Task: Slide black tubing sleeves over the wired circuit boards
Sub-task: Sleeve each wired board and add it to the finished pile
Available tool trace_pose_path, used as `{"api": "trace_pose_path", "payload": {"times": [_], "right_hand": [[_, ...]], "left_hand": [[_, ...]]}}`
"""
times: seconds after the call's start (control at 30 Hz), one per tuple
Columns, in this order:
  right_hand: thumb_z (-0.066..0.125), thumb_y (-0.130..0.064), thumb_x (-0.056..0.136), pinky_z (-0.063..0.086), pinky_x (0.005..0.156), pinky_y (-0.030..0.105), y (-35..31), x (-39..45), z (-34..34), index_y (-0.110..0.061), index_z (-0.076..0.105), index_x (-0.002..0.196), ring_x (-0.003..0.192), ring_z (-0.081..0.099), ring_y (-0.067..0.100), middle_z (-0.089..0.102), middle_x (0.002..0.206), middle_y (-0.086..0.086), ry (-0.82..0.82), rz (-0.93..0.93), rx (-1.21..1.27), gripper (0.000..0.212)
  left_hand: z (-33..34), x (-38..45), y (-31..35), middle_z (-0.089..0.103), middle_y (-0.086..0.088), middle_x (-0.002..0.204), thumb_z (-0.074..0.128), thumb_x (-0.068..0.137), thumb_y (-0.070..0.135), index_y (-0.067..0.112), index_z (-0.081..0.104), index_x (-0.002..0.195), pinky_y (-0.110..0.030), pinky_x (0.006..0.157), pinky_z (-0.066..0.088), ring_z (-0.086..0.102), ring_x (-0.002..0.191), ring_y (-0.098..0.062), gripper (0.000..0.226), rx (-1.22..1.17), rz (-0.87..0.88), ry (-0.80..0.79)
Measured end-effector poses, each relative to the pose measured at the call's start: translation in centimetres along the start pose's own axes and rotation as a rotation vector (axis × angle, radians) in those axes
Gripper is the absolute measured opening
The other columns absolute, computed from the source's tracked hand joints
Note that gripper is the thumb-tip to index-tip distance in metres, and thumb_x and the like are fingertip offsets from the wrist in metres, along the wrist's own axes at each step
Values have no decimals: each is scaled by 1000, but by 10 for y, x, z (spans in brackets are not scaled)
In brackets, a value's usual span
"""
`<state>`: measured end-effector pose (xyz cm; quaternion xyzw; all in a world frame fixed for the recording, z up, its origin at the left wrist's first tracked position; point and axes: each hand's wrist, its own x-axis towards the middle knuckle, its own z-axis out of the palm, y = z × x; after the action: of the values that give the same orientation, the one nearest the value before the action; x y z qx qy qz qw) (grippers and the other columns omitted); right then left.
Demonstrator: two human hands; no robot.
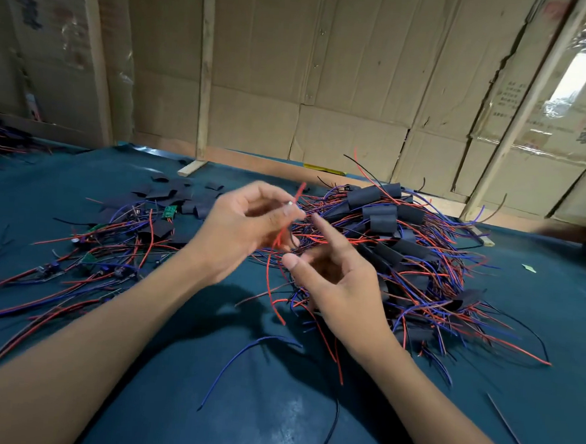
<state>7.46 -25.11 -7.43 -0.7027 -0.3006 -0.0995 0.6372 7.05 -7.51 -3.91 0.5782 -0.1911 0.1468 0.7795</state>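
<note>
Left hand (246,226) fingers pinch a red wire (278,248) above the tabletop (205,405). Right hand (336,276) is open, holds nothing, near pile w/ sleeved boards (381,217).

two hands (246,226), two wire heaps (402,263)

No lettering can be read. The cardboard wall (345,70) beyond both hands carries printing that stays illegible: dark blurred characters far up and to the left of the left hand (240,225), small rows of print and one large dark character on the taped panels up and to the right of the right hand (329,275). They look like Chinese script, too soft to make out.
</note>
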Motion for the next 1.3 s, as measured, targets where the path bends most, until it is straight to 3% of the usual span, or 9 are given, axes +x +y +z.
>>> {"api": "trace_pose_path", "payload": {"times": [0.27, 0.47, 0.6, 0.73, 0.83, 1.0, 1.1, 1.2, 1.3], "right_hand": [[68, -14, 95, 48, 54, 31, -7, 3, -8, -6, 76, 103, 57, 54, 18, 68, 73, 3, 175, 15, 200, 14], [65, -6, 95, 49, 54, 34, -10, 8, -13, -2, 75, 78, 57, 57, 24, 74, 90, 12, 196, 74, 423, 21], [63, -9, 97, 51, 54, 29, -15, 10, -16, -10, 78, 72, 68, 64, 20, 75, 106, 9, 219, 101, 509, 28], [62, -13, 98, 53, 55, 30, -19, 11, -16, -12, 81, 84, 81, 67, 24, 73, 116, 8, 231, 123, 534, 24], [60, -14, 98, 56, 62, 33, -19, 10, -15, -13, 81, 90, 90, 68, 31, 73, 115, 6, 207, 119, 584, 23], [63, -18, 89, 58, 68, 35, -17, 8, -14, -13, 76, 91, 88, 72, 33, 74, 108, 6, 124, 114, 603, 14], [66, -13, 87, 52, 59, 29, -14, 8, -12, -11, 77, 90, 75, 70, 28, 73, 88, 10, 95, 138, 544, 11], [66, 0, 90, 45, 52, 24, -9, 8, -10, -3, 74, 95, 67, 61, 26, 67, 80, 10, 68, 178, 503, 10], [69, -2, 86, 42, 50, 22, -5, 7, -8, 1, 69, 99, 63, 61, 19, 65, 73, 5, 21, 195, 483, 13]], "left_hand": [[13, -5, -14, 69, -5, 90, 69, 85, 13, 9, 70, 108, -23, 44, 44, 64, 69, -18, 24, 53, -34, -125], [5, -6, -9, 70, 3, 80, 72, 83, 31, 27, 74, 106, -18, 43, 29, 49, 51, -13, 24, 345, -111, -122], [5, -8, -7, 70, 1, 74, 68, 91, 23, 20, 73, 112, -15, 46, 33, 42, 50, -13, 22, 417, -95, -112], [7, -7, -5, 60, 20, 61, 63, 97, 17, 11, 73, 114, -5, 54, 34, 48, 53, 4, 21, 519, 72, -26], [-4, -3, -4, 52, 14, 56, 59, 100, 31, 25, 78, 94, -26, 59, 36, 42, 53, -3, 21, 823, 187, 124], [-21, -4, -4, 63, 2, 72, 37, 94, 57, 18, 73, 79, -42, 77, 46, 58, 79, -20, 56, 1318, 196, 38], [-31, 3, -7, 66, -4, 94, 43, 98, 50, 19, 72, 95, -43, 84, 45, 58, 96, -31, 42, 1622, 166, 187], [-54, 4, -7, 57, -13, 124, 49, 97, 46, 22, 62, 123, -48, 96, 39, 48, 117, -38, 37, 1755, -195, 328], [-64, 6, -9, 59, -12, 120, 46, 99, 46, 23, 63, 122, -49, 95, 37, 49, 115, -38, 37, 1738, -195, 342]]}}
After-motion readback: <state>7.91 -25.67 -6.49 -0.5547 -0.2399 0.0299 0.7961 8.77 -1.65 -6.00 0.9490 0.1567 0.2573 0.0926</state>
